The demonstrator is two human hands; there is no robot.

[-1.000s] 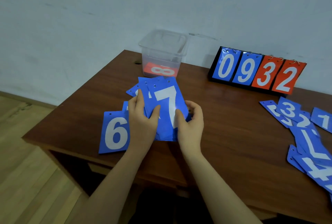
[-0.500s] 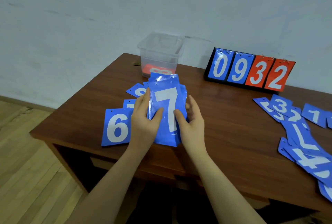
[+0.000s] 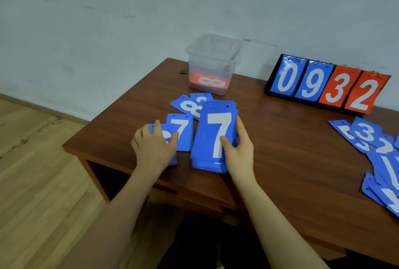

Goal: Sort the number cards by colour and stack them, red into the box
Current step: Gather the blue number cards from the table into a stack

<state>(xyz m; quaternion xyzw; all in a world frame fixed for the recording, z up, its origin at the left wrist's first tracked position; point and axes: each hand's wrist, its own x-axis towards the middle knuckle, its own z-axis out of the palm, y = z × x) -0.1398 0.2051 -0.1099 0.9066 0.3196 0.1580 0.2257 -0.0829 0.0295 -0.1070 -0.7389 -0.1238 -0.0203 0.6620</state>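
My right hand [image 3: 238, 150] grips the blue stack [image 3: 212, 139] near the front edge of the table [image 3: 280, 161], thumb pressed on the top 7, fingers curled round its right side. My left hand [image 3: 154, 147] lies flat on a loose card [image 3: 167, 137] at the front left corner, fingers together, thumb out toward a second blue 7 [image 3: 181, 132] just beside it. Two more blue cards [image 3: 190, 104] lie behind that one, overlapping.

I judge the stack is the weak point: held from one side only, its lower cards already show stepped edges, so lifting or tilting it could let them fan out and slide. The card under my left palm sits close to the table's edge; a careless drag could push it off onto the floor. The blue scatter [image 3: 380, 156] at the right edge also overhangs toward the front and could be knocked.

The clear box [image 3: 213, 53] stands at the back edge, open. Inside it lie red cards [image 3: 208, 81], an 8 on top; how many I cannot tell. The scoreboard [image 3: 328, 85] at the back reads 0932, two blue, two red, still ringed on.
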